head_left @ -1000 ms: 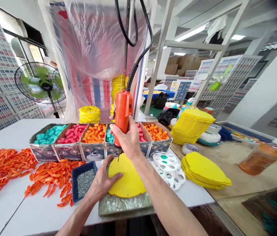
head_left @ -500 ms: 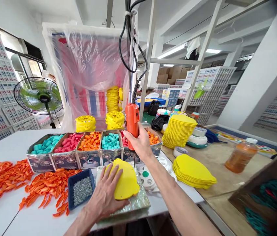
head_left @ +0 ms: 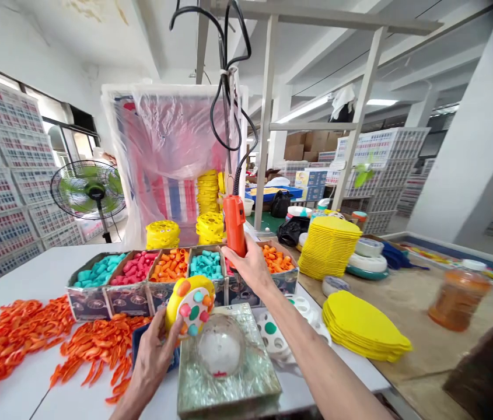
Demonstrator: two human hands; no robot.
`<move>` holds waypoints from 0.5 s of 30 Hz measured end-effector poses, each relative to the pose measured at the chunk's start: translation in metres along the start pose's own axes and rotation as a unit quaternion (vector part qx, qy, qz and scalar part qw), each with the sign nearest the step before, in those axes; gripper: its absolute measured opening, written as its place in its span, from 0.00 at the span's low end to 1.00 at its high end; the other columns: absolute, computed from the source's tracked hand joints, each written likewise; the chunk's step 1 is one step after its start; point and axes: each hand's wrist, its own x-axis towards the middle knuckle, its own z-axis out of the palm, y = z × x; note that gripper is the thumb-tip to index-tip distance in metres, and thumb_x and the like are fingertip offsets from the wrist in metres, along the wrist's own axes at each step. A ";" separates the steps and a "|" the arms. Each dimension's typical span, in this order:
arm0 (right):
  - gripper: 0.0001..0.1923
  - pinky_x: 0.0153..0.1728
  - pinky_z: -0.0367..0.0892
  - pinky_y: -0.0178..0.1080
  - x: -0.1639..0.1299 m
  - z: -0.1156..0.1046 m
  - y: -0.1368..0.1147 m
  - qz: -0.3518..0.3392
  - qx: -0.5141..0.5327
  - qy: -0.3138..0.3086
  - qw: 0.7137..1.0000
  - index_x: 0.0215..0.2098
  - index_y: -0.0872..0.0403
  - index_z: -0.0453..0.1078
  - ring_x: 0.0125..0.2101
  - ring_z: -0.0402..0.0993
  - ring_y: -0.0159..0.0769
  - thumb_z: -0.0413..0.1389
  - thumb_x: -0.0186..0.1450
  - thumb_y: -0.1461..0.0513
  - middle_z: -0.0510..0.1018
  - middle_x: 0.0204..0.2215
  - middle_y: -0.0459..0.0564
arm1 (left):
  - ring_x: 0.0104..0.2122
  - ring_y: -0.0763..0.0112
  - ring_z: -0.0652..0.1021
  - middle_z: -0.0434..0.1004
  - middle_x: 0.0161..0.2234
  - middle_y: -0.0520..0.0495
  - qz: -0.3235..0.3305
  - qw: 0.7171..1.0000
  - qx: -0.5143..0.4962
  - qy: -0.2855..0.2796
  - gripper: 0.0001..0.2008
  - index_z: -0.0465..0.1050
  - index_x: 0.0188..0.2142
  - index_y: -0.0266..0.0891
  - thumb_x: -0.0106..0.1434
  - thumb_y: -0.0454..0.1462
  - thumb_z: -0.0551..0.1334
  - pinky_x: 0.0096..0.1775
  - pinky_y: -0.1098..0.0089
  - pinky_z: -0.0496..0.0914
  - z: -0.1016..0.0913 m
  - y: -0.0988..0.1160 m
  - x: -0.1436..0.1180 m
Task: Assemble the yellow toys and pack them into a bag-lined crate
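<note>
My left hand (head_left: pixel 158 341) grips a yellow toy (head_left: pixel 178 291) by its edge, tilted up so its white face with coloured pegs shows. My right hand (head_left: pixel 250 262) is wrapped round a red-orange electric screwdriver (head_left: pixel 234 224), which hangs upright from a black cable. Below the tool lies a wrapped block (head_left: pixel 250 379) with a round, clear-lined hollow (head_left: pixel 220 347) in its top. The blue tray (head_left: pixel 171 359) is partly hidden behind my left hand. White discs with holes (head_left: pixel 275 338) lie right of the block, beneath my right forearm.
Open boxes (head_left: pixel 128 297) of teal, pink and orange pegs line the back. Orange curved pieces (head_left: pixel 97 344) are heaped at left. Yellow plates form a tall stack (head_left: pixel 329 248) and a low stack (head_left: pixel 362 326) at right. A bottle (head_left: pixel 458 297) stands farther right.
My left hand has lifted the yellow toy off the block and turned it, exposing the pegged face and the hollow. The screwdriver stays in my right hand. The view has tilted upward.
</note>
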 end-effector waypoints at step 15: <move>0.24 0.54 0.73 0.52 -0.086 0.010 0.018 0.170 0.132 -0.108 0.971 0.52 0.49 0.73 0.55 0.75 0.50 0.65 0.61 0.50 0.78 0.55 0.55 | 0.41 0.58 0.85 0.86 0.41 0.47 -0.204 0.892 -0.396 0.076 0.29 0.76 0.42 0.40 0.47 0.52 0.78 0.37 0.68 0.81 -0.002 0.029 -0.033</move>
